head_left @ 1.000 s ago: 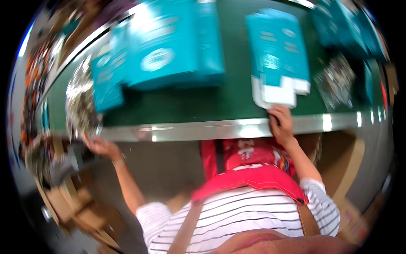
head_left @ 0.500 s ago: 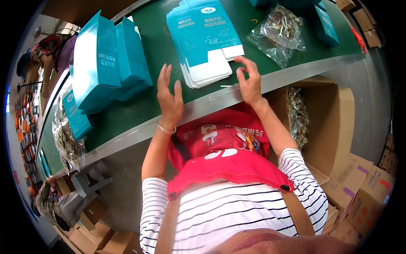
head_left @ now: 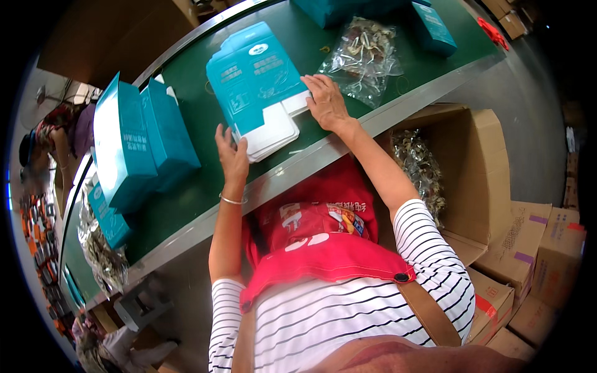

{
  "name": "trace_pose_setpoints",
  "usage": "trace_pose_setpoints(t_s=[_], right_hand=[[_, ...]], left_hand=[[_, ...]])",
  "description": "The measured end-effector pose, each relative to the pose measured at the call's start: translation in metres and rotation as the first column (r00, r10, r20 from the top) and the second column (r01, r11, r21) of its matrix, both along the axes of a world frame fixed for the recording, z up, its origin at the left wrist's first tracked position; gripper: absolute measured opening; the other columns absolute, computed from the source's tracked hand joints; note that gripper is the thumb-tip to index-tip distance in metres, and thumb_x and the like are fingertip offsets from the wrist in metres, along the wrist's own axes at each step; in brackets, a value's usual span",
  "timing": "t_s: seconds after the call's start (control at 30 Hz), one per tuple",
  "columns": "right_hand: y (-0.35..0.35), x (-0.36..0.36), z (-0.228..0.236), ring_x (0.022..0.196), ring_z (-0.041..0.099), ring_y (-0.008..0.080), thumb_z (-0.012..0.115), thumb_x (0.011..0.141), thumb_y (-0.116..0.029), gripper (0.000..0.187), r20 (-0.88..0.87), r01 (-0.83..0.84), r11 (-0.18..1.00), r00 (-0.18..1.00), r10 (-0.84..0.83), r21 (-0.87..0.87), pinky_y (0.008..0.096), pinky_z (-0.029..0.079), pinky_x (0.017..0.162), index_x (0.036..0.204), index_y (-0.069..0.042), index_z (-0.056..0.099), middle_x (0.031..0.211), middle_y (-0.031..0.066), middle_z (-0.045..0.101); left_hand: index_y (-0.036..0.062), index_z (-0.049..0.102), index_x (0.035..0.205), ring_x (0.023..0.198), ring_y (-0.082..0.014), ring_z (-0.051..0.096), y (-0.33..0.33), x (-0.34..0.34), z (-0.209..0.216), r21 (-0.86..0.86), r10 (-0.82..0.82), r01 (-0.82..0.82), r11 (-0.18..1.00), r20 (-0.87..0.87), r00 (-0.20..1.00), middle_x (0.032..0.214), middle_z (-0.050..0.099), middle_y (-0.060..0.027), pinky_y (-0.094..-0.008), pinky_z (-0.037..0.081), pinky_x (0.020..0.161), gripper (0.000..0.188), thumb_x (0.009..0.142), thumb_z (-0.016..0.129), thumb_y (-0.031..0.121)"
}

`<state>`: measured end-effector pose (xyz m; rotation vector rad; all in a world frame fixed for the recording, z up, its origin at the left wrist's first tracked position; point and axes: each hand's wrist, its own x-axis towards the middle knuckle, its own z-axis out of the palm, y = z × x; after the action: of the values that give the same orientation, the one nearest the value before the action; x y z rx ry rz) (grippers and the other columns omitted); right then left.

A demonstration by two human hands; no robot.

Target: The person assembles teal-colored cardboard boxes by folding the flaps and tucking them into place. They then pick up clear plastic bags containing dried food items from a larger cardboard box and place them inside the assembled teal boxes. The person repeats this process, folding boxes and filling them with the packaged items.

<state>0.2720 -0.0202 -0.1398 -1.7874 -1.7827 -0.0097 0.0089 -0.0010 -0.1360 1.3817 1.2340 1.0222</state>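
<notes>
A stack of flat teal-and-white cartons point(head_left: 252, 81) lies on the green tabletop near its front edge. My right hand point(head_left: 328, 105) is at the stack's right side, its bent fingers closed on the carton edge. At the lower left corner is my left hand point(head_left: 233, 160), fingers apart and pointing up, the thumb against the white flaps. It grips nothing. The undersides of the cartons and part of my right thumb are hidden.
Standing teal boxes point(head_left: 127, 143) are on the left. A clear bag of dried mushrooms point(head_left: 364, 53) lies beyond my right hand. An open brown carton point(head_left: 476, 168) holding more bags stands below the metal table edge point(head_left: 292, 158). Another person point(head_left: 56, 137) is at far left.
My right hand has come onto the stack's right edge, and my left hand has moved in to its lower left corner. The whole view has shifted, too.
</notes>
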Motion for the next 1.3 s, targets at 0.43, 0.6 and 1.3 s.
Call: trace_pose_setpoints(t_s=[0.43,0.6,1.3], right_hand=[[-0.006,0.085,0.010,0.141,0.002,0.0359,0.058,0.088,-0.040,0.042,0.403,0.382,0.844,0.888,-0.223,-0.375,0.0666,0.019,0.105,0.128,-0.032,0.053,0.153,0.0040,0.018],[0.001,0.053,0.010,0.138,0.016,0.0359,0.060,0.087,-0.026,0.047,0.330,0.318,0.904,0.918,-0.219,-0.285,0.0600,0.023,0.105,0.132,-0.026,0.049,0.150,0.0066,0.026],[0.034,0.010,-0.011,0.120,0.050,0.0210,0.049,0.089,-0.004,0.053,-0.814,-0.365,0.913,0.577,0.069,-0.181,0.0307,0.035,0.104,0.139,0.003,0.035,0.130,0.0178,0.054]], left_hand=[[-0.0086,0.018,0.142,0.138,-0.0312,0.029,-0.001,-0.010,-0.040,0.127,-0.123,0.127,0.984,-0.038,0.992,0.146,0.028,-0.0287,-0.0349,0.022,0.111,0.067,0.086,0.053,0.004],[-0.0080,0.018,0.143,0.138,-0.0304,0.027,-0.007,-0.012,-0.043,0.104,-0.118,0.115,0.988,0.027,0.993,0.147,0.028,-0.0268,-0.0352,0.020,0.112,0.067,0.086,0.053,0.001],[-0.0040,0.026,0.138,0.123,-0.0323,0.047,0.008,0.013,0.000,-0.036,0.194,-0.191,0.981,0.229,0.954,0.136,0.041,-0.0308,-0.0351,0.042,0.098,0.062,0.083,0.055,-0.004]])
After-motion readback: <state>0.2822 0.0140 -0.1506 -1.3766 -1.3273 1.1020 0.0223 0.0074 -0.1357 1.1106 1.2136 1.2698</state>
